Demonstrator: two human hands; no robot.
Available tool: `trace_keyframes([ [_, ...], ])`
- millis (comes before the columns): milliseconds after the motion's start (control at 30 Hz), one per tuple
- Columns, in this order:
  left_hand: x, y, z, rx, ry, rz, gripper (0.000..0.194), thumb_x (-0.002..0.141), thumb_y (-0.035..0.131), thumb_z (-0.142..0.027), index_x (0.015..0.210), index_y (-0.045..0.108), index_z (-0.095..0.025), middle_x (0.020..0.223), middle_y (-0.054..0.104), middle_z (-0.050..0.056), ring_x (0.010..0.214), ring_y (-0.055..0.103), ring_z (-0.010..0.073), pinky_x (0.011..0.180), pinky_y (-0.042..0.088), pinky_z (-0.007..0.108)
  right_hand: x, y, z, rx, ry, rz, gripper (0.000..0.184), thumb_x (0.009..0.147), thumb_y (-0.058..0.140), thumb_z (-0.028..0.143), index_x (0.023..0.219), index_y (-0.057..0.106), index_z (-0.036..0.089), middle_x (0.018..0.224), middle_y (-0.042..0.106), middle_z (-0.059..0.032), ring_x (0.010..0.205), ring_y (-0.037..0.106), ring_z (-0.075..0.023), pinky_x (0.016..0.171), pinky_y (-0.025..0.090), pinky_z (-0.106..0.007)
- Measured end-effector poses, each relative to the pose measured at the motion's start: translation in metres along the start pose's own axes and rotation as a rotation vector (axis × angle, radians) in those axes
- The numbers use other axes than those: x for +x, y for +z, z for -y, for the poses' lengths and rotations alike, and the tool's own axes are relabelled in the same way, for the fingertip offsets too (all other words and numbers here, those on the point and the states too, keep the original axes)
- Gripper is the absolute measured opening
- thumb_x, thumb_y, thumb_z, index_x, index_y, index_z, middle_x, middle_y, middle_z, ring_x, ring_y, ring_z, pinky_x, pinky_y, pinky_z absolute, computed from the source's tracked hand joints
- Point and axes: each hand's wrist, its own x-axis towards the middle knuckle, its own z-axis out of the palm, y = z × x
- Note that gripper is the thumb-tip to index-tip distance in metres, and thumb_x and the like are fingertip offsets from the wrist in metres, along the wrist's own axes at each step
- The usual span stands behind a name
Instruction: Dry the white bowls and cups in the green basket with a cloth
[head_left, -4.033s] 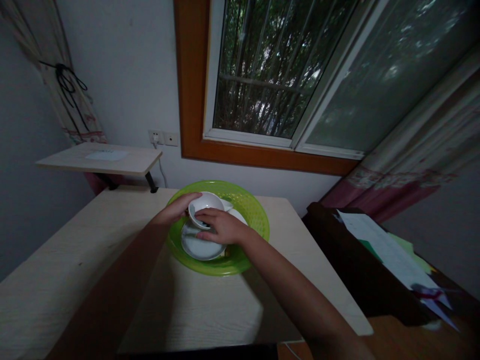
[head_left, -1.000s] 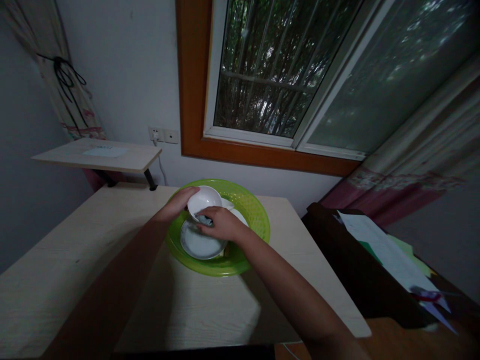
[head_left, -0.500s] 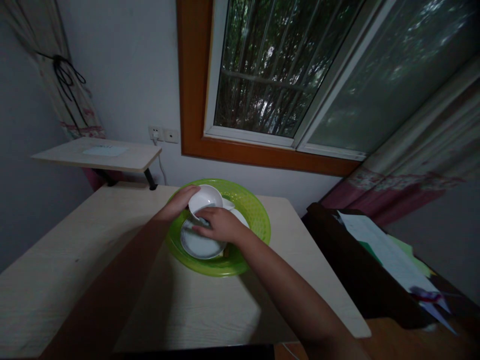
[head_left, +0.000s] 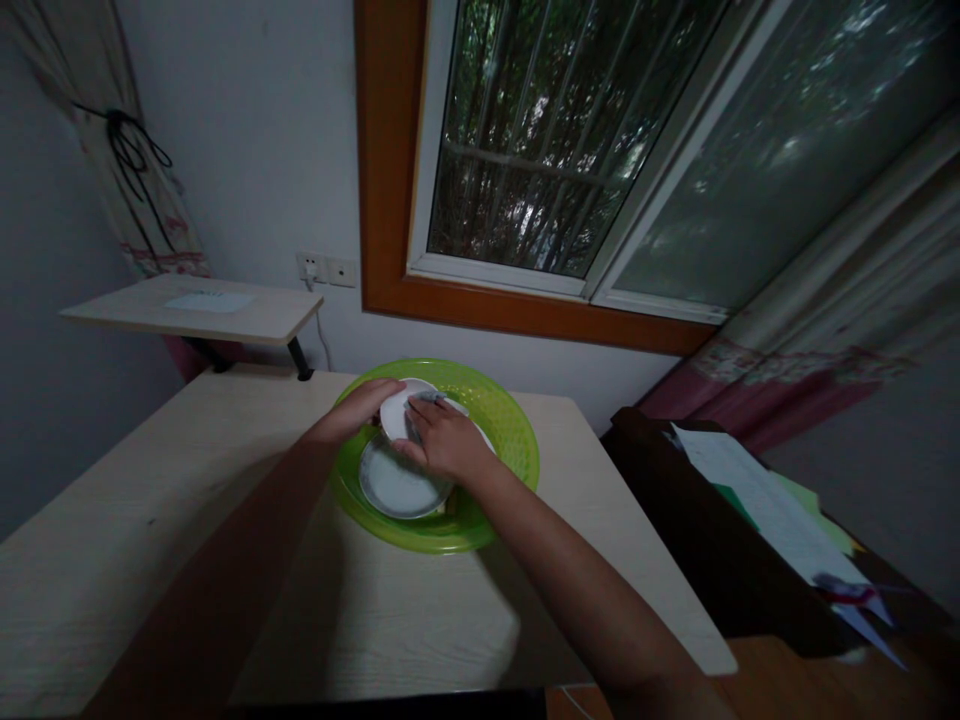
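My left hand [head_left: 367, 404] is closed on the left rim of a small white bowl [head_left: 394, 412], which it holds tilted over a green basin [head_left: 519, 455]. My right hand [head_left: 444, 438] presses a greyish cloth [head_left: 412, 428] against the bowl, its fingers bent over the cloth. Most of the cloth is hidden under the fingers. Below both hands, a larger white dish [head_left: 401, 488] with a grey-patterned rim lies in the basin. Another white piece partly shows behind my right hand, and a small yellowish item [head_left: 448, 503] sits beside the dish.
The basin stands on a pale wooden table [head_left: 420, 620]. At the back left is a raised shelf [head_left: 262, 318] with a paper on it. A dark cabinet [head_left: 652, 500] with papers stands to the right. Behind are a wall socket [head_left: 311, 266] and a window.
The bowl has turned from facing up to a more tilted pose. My right hand has moved slightly up and right, with the cloth showing more around its fingers.
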Motion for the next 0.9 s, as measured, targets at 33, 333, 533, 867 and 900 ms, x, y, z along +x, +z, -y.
trace_keyframes([
  [33, 0.000, 0.000, 0.000, 0.001, -0.026, 0.017, 0.038, 0.081, 0.069, -0.055, 0.091, 0.074, -0.018, 0.074, 0.069, 0.006, 0.057, 0.056, 0.0184, 0.051, 0.034, 0.030, 0.000, 0.001, 0.000, -0.007, 0.004, 0.000, 0.072, 0.106, 0.042, 0.062, 0.142, 0.062, 0.004, 0.153, 0.055, -0.0250, 0.143, 0.052, -0.0352, 0.125, 0.032, -0.051],
  [333, 0.000, -0.001, -0.001, -0.001, -0.023, 0.020, 0.039, 0.081, 0.068, -0.056, 0.090, 0.074, -0.019, 0.076, 0.070, 0.007, 0.061, 0.058, 0.0198, 0.051, 0.036, 0.031, 0.004, -0.015, 0.009, -0.077, 0.122, 0.059, 0.078, 0.104, 0.033, 0.072, 0.107, 0.080, 0.009, 0.106, 0.078, -0.0226, 0.102, 0.072, -0.0338, 0.100, 0.048, -0.050],
  [533, -0.001, 0.000, -0.003, 0.032, -0.019, -0.004, 0.038, 0.082, 0.066, -0.056, 0.089, 0.073, -0.019, 0.076, 0.070, 0.008, 0.061, 0.059, 0.0208, 0.053, 0.036, 0.031, 0.001, -0.022, 0.010, 0.011, 0.146, 0.072, 0.067, 0.105, 0.037, 0.067, 0.106, 0.078, 0.015, 0.098, 0.079, -0.0156, 0.091, 0.073, -0.0283, 0.089, 0.050, -0.042],
  [867, -0.001, 0.000, -0.005, -0.001, -0.024, -0.062, 0.045, 0.081, 0.065, -0.057, 0.099, 0.074, -0.016, 0.084, 0.075, 0.009, 0.077, 0.066, 0.0255, 0.059, 0.045, 0.032, -0.002, -0.013, 0.007, 0.519, -0.083, 0.033, 0.057, 0.097, 0.067, 0.050, 0.140, 0.050, 0.017, 0.138, 0.062, -0.0153, 0.121, 0.063, -0.0267, 0.105, 0.049, -0.039],
  [900, -0.002, 0.001, -0.005, 0.011, -0.012, -0.061, 0.045, 0.082, 0.065, -0.057, 0.098, 0.075, -0.016, 0.085, 0.075, 0.009, 0.078, 0.067, 0.0260, 0.060, 0.046, 0.033, -0.002, -0.013, 0.007, 0.519, -0.092, 0.055, 0.061, 0.096, 0.067, 0.050, 0.144, 0.047, 0.017, 0.141, 0.061, -0.0159, 0.124, 0.063, -0.0274, 0.107, 0.049, -0.040],
])
